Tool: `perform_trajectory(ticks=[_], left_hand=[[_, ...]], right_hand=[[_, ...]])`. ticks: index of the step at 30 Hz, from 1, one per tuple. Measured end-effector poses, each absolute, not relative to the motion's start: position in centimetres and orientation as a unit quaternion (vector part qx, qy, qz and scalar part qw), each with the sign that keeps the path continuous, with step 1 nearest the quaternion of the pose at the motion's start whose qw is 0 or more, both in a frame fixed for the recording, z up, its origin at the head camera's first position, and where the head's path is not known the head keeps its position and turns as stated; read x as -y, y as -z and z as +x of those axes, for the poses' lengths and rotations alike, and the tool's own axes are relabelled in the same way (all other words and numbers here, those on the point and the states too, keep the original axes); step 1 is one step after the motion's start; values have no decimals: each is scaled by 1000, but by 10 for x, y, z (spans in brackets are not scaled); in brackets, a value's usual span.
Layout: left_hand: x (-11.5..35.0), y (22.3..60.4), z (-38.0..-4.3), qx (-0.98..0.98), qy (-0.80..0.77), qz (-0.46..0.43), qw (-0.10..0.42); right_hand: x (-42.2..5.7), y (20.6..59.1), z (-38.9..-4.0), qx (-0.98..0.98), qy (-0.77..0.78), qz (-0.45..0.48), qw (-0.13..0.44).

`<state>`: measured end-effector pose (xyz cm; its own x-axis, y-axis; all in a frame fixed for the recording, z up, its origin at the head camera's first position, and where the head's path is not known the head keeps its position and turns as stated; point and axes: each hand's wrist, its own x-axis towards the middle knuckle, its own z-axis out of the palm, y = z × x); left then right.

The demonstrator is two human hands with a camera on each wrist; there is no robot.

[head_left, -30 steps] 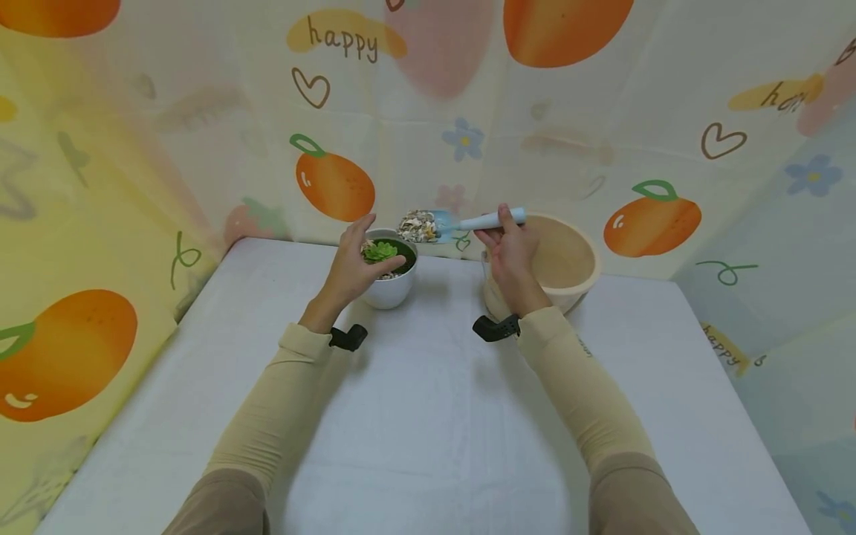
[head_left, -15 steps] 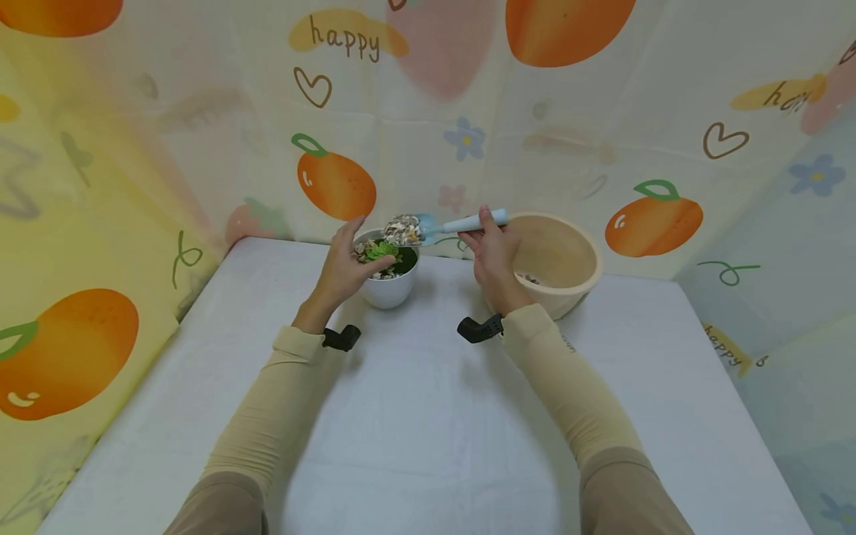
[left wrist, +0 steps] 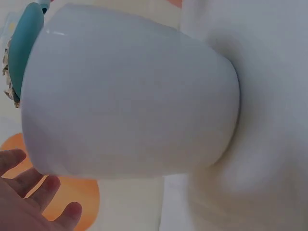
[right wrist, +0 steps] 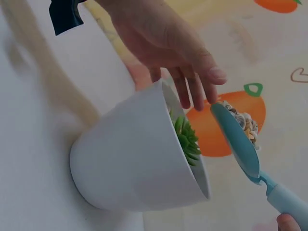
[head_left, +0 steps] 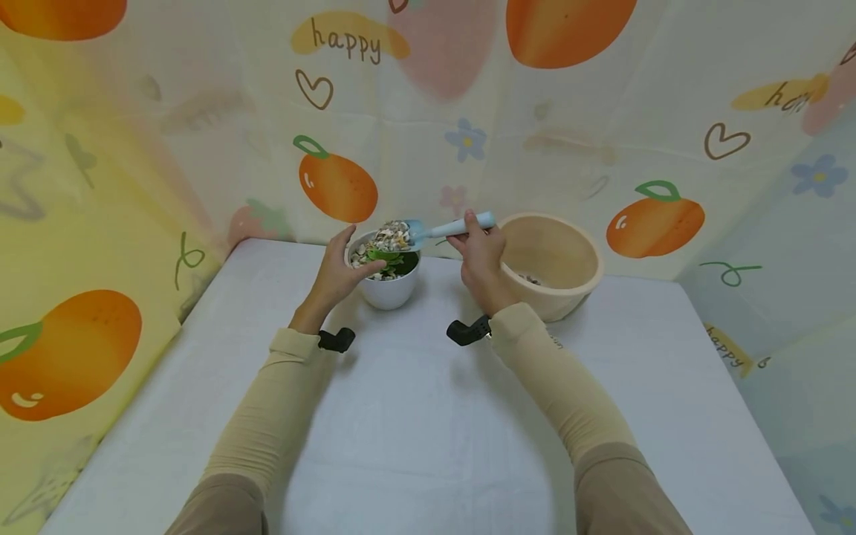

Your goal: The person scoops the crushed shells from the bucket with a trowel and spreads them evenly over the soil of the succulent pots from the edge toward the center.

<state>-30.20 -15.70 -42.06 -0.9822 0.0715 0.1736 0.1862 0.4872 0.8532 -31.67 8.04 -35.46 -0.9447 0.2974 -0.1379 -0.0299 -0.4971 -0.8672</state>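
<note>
My right hand (head_left: 483, 269) grips the pale blue handle of a small trowel (head_left: 458, 226). On its blade sits a heap of mixed pebbles (head_left: 391, 236), held over the white flowerpot (head_left: 389, 295). A green succulent (right wrist: 185, 137) grows in the pot, with pale stones around it on the left side. Beside the pot's left rim, my left hand (head_left: 338, 272) has its fingers spread and thumb reaching over the opening; it holds nothing. The right wrist view shows the trowel blade (right wrist: 236, 139) above the rim, near the left fingertips. Whether those fingers touch the rim, I cannot tell.
To the right of my right hand stands a wide beige basin (head_left: 558, 253) with a few dark bits at its bottom. A white cloth covers the table (head_left: 414, 416). Behind it hangs a printed curtain (head_left: 408, 89) close to the table's back edge.
My right hand has carried the loaded trowel leftward, from beside the pot to over the succulent. My left hand has shifted slightly left, and more of the basin shows.
</note>
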Motion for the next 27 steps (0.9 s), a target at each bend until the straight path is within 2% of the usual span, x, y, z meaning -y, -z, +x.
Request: perform_trajectory(ticks=[18,21,27], left_hand=[[168,445,-309,856,513,-59,-36],[166,446,-308,854,515,-56,-35],[162,450,-305,852,520,-61,9]], right_hand=[[-71,365,-322,525,-834,-136,97],[-71,366,-321,531,-831,-135,95],[-70,366,-320,531,-831,-135,93]])
